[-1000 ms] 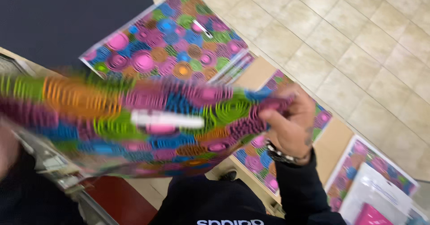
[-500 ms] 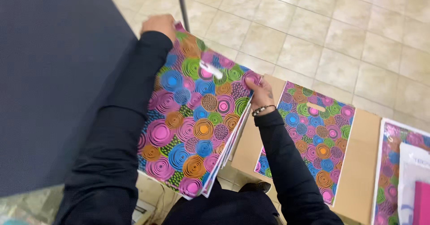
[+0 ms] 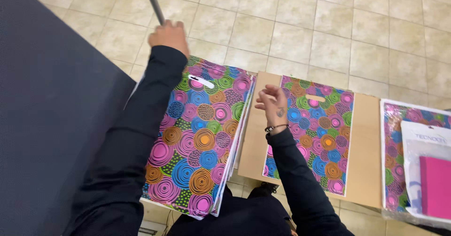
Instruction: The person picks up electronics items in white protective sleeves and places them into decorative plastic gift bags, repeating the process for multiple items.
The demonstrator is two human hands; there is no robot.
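Here we note the stack of bags (image 3: pixel 199 137) lying flat between our arms: thin, glossy, floppy, probably slippery; best pinched at an edge. Left hand (image 3: pixel 169 36) rests curled at its far corner, right hand (image 3: pixel 274 102) hovers open, empty, beside it

We see both our arms in black sleeves reaching forward and away from us. Our left arm stretches out long and nearly straight, and our left hand (image 3: pixel 169 36) at its end is curled with knuckles up, fingers bent under; we cannot tell what, if anything, they close on. Our right arm bends at the elbow and comes in closer. Our right hand (image 3: pixel 273 105) hovers loose and open, fingers spread and slightly curled, a thin bracelet and a small tattoo at the wrist.
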